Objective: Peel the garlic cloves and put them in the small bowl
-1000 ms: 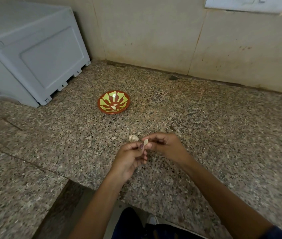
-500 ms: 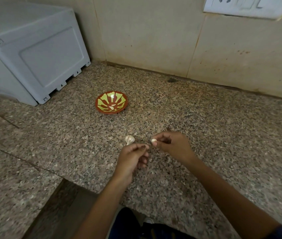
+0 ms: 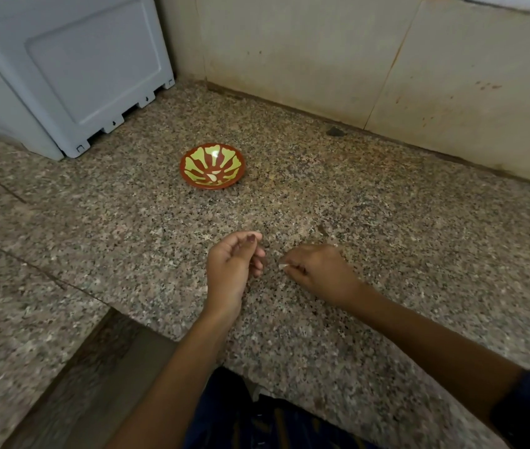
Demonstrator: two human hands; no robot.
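Right hand [image 3: 318, 270] pinches a garlic clove [image 3: 282, 264] (tiny, slippery) well short of the small bowl [image 3: 212, 165]; loosely curled left hand [image 3: 233, 265] holds nothing visible; a slack pinch could drop it.

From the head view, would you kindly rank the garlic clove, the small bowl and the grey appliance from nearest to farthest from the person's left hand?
From the left hand:
1. Garlic clove, just to its right, pinched in the right hand.
2. Small bowl, farther back on the granite counter, slightly left.
3. Grey appliance, far back-left against the wall.
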